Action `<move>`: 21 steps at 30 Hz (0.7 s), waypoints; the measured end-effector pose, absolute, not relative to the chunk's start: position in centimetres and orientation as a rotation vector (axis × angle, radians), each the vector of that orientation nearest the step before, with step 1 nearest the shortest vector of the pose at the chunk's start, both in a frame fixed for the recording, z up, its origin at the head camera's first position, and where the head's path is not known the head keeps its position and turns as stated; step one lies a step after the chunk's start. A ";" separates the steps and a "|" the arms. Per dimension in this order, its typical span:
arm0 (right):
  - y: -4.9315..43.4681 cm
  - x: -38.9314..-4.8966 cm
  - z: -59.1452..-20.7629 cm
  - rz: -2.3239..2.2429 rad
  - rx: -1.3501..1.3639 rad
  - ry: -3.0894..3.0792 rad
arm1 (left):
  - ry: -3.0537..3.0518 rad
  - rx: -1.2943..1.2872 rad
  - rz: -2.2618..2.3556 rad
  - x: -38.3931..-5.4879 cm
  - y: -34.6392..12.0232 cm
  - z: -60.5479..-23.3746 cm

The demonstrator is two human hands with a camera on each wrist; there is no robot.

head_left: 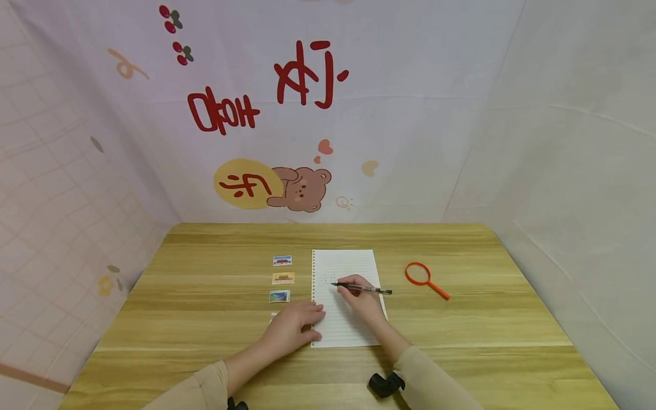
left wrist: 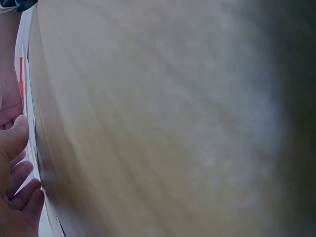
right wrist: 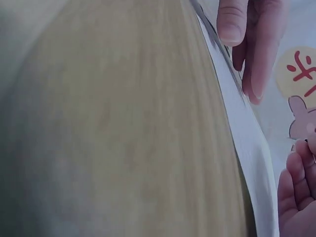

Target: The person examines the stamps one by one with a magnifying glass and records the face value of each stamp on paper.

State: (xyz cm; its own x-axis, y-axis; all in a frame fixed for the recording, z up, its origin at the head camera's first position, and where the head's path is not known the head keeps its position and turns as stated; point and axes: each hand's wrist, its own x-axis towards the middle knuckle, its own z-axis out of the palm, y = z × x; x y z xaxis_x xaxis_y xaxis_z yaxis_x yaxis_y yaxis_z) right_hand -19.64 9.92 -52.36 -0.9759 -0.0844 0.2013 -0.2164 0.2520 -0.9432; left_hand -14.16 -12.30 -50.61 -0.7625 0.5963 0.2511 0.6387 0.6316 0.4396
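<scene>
A lined sheet of paper with punched holes down its left side lies on the wooden table. My right hand pinches a black pen, its tip on the upper left of the sheet beside some faint handwriting. Across the sheet's lower left edge rest the fingers of my left hand, loosely extended. The left wrist view catches the left hand at its left margin, with the right hand beyond. At the right margin of the right wrist view is part of the right hand; the pen is mostly hidden there.
Left of the paper, several small picture stamps lie in a column, the lowest mostly covered by the left hand. A red magnifying glass lies to the right. Behind the table hangs a printed cloth.
</scene>
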 end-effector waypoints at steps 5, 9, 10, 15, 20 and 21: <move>9.3 -19.7 -52.9 1.787 0.340 -2.455 | -2.794 -1.066 -0.732 -14.2 -12.4 -50.9; 9.0 -19.8 -53.2 1.747 0.361 -2.513 | -2.785 -1.086 -0.702 -14.3 -12.5 -51.1; 8.9 -19.7 -53.3 1.731 0.366 -2.524 | -2.781 -1.088 -0.701 -14.3 -12.5 -51.1; 8.8 -19.6 -53.4 1.663 0.424 -2.547 | -2.755 -1.096 -0.710 -14.3 -12.5 -51.1; 8.7 -19.6 -53.5 1.639 0.482 -2.552 | -2.752 -1.093 -0.723 -14.2 -12.5 -51.0; 8.7 -19.6 -53.6 1.638 0.486 -2.553 | -2.753 -1.092 -0.726 -14.2 -12.5 -51.1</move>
State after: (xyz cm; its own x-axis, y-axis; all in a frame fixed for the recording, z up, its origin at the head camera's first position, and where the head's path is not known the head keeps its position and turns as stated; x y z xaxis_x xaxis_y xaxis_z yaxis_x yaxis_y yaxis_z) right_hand -19.57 8.72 -53.59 -0.9476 -0.2257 0.2263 -0.2998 0.3821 -0.8741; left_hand -14.23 -12.48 -51.06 -0.7400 0.6232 0.2530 0.6669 0.6310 0.3963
